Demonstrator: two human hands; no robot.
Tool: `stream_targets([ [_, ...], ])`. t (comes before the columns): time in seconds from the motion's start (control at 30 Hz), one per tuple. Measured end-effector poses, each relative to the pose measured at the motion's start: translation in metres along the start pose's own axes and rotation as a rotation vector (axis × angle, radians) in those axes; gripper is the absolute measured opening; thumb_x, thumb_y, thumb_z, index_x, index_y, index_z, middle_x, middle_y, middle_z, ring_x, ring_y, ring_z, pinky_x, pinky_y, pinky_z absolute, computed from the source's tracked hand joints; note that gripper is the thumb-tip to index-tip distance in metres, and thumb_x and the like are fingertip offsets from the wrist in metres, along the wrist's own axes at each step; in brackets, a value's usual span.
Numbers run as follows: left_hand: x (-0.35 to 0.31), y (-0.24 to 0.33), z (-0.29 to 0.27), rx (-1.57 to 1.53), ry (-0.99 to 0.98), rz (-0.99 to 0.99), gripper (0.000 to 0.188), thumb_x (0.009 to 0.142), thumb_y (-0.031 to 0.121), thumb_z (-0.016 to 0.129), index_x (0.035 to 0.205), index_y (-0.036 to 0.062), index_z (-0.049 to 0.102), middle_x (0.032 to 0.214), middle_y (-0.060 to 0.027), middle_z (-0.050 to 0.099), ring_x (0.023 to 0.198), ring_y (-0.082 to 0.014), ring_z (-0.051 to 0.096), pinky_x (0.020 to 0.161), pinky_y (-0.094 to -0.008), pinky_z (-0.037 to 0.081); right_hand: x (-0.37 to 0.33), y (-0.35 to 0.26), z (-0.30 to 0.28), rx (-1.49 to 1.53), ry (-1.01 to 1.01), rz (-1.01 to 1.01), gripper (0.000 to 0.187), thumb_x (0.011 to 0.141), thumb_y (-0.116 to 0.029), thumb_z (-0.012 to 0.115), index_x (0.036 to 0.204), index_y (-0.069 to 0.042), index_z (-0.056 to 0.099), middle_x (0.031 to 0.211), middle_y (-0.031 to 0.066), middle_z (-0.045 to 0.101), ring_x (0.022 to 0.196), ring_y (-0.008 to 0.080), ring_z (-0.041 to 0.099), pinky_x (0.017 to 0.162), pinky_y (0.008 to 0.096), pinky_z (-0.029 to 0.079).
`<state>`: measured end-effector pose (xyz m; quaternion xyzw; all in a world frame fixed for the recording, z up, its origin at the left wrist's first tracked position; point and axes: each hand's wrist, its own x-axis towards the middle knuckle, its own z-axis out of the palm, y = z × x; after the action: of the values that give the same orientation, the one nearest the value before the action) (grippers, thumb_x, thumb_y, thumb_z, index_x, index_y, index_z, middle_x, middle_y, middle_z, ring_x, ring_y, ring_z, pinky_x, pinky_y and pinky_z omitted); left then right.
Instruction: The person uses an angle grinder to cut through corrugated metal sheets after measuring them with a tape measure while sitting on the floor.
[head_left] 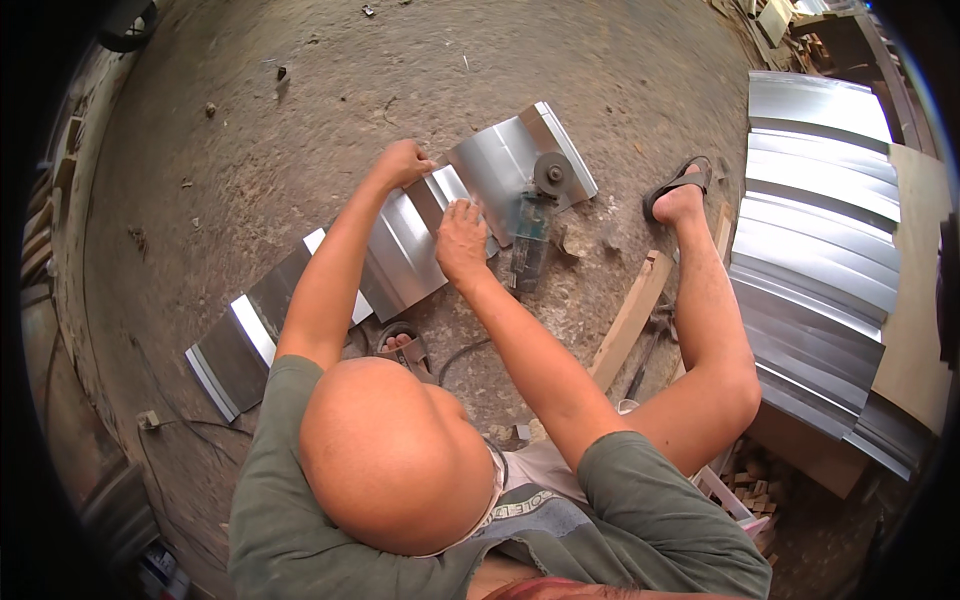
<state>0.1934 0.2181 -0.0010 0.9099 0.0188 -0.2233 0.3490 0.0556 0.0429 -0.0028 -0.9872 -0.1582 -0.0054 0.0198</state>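
While the metal sheet (405,258) is slanting eight-to-two o'clock, the left grip (402,163) and right grip (462,240) are touching it, clamping unclear. The grinder (531,228) is lying nearer the right, toward three o'clock

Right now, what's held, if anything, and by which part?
Metal sheet touched: left hand at its far edge, right hand over its near edge; whether either grips it, can't tell.

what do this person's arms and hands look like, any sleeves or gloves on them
The left hand and right hand are both gloveless. The left forearm and right forearm are bare too, with no watch or band showing. Above them are short, plain grey-green sleeves: left sleeve, right sleeve.
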Motion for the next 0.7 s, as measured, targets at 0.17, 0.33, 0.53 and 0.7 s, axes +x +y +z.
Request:
stream_targets([
  [0.17,0.003,-0.008,0.008,0.180,0.152,0.107,0.029,0.081,0.034,0.080,0.088,0.0054,0.078,0.081,-0.0181,0.073,0.076,-0.0357,0.070,0.072,-0.0453,0.054,0.001,-0.005,0.000,0.016,0.003,-0.024,0.048,0.091,-0.015,0.057,0.132,0.011,0.056,0.129,0.0204,0.055,0.117,0.0324,0.054,0.090,0.0391,0.050],
  [0.33,0.001,0.005,0.009,0.124,0.122,0.080,0.026,0.081,0.031,0.078,0.091,0.0073,0.075,0.091,-0.0132,0.073,0.093,-0.0330,0.070,0.079,-0.0426,0.054,0.001,0.000,0.002,0.058,-0.035,-0.008,0.055,0.088,-0.013,0.058,0.137,0.011,0.054,0.130,0.0209,0.055,0.122,0.0356,0.054,0.092,0.0418,0.049],
  [0.53,-0.014,0.008,0.023,0.323,0.365,0.470,0.007,0.084,0.019,0.068,0.081,0.0134,0.070,0.089,-0.0036,0.066,0.096,-0.0266,0.063,0.080,-0.0440,0.047,0.002,-0.001,0.000,0.040,-0.034,-0.027,0.050,0.089,-0.015,0.058,0.131,0.012,0.057,0.129,0.0208,0.054,0.118,0.0347,0.053,0.091,0.0412,0.049],
  [0.7,-0.034,0.002,0.055,0.531,0.483,0.642,0.008,0.085,0.018,0.071,0.085,0.0116,0.068,0.094,-0.0043,0.064,0.101,-0.0261,0.062,0.087,-0.0440,0.042,0.004,-0.004,-0.004,0.075,-0.097,-0.068,0.046,0.088,-0.017,0.059,0.122,0.013,0.063,0.129,0.0219,0.052,0.116,0.0351,0.052,0.089,0.0402,0.049],
])
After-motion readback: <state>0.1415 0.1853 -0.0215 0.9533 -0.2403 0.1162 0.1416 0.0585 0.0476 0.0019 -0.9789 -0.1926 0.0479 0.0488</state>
